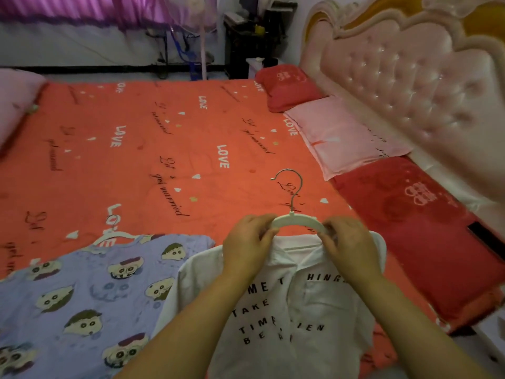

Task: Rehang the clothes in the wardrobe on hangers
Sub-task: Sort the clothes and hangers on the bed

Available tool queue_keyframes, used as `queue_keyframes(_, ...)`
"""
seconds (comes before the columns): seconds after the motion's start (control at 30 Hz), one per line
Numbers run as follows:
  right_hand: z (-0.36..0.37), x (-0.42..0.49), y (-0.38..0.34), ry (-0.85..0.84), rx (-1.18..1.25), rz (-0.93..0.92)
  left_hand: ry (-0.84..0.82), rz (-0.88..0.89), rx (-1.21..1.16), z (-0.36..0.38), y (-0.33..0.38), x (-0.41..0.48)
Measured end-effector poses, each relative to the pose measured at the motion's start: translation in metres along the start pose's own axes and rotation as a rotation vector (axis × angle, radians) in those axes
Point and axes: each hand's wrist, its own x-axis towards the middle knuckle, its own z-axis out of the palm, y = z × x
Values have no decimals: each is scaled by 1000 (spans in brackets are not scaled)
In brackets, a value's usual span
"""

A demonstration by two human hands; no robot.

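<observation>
A white shirt [297, 310] with black lettering lies flat on the orange bed cover [153, 149] near the front edge. A white plastic hanger [296, 221] with a metal hook sits at its collar, both ends tucked into the neck opening. My left hand [246, 248] pinches the hanger's left end together with the collar. My right hand [347, 248] pinches the right end the same way. To the left lies a lilac cartoon-print garment [82, 302] with another white hanger [114, 237] in its neck.
Red pillows [426, 228] and a pink pillow [344, 138] line the padded pink headboard [415, 86] on the right. A pink pillow [16, 102] lies at the far left. A standing fan [202, 31] and dark shelving [246, 36] stand beyond the bed.
</observation>
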Motion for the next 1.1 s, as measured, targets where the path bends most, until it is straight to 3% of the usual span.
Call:
queue_keyframes(0.4, 207, 120, 83, -404, 100, 48, -18, -276, 245, 95, -142, 120)
queue_keyframes(0.63, 318, 99, 98, -681, 131, 104, -174, -496, 411, 130, -231, 107)
queue_keyframes(0.87, 308, -27, 96, -926, 159, 109, -268, -691, 498, 119, -259, -22)
queue_keyframes(1.1, 264, -83, 74, -946, 141, 146, -319, -698, 460, 94, -242, -106)
